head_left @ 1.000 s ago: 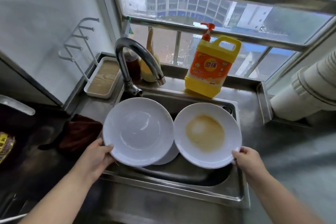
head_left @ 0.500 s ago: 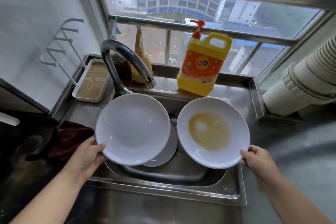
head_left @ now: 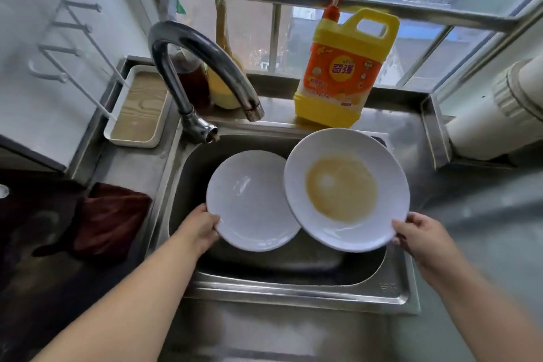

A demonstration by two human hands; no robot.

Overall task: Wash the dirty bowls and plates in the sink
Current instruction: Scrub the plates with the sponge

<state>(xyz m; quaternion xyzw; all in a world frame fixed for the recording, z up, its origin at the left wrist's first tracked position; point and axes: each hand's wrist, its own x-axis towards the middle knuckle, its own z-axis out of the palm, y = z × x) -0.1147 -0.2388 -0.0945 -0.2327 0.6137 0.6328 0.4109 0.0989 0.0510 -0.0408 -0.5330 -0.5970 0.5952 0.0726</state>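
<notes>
Nearest the camera, two bare forearms reach in from 7 and 5 o'clock over the steel front rim of the sink [head_left: 293,292]. The left hand [head_left: 197,229] grips the clean-looking white plate [head_left: 249,203] at its 8 o'clock edge, thumb on the rim and fingers beneath. The right hand [head_left: 420,233] pinches the stained white plate [head_left: 346,189] at its 4 o'clock edge, fingers curled under it. Both plates are held over the basin, tilted toward the camera; the stained plate's left edge overlaps the other plate's right edge. A round tan film of residue covers its middle.

At 9 o'clock from the sink, a dark red cloth [head_left: 111,220] lies crumpled on the desk [head_left: 458,206]. Farther back, the curved metal faucet [head_left: 202,73] rises from the sink's 11 o'clock corner, its spout pointing down toward the basin. At 10 o'clock sits a white tray [head_left: 138,106] with a wood-grain bottom. Behind the stained plate, at 1 o'clock, a yellow and orange detergent bottle [head_left: 343,67] with a red pump stands on the ledge before the barred window [head_left: 276,35]. A white pipe [head_left: 499,114] lies at 2 o'clock.
</notes>
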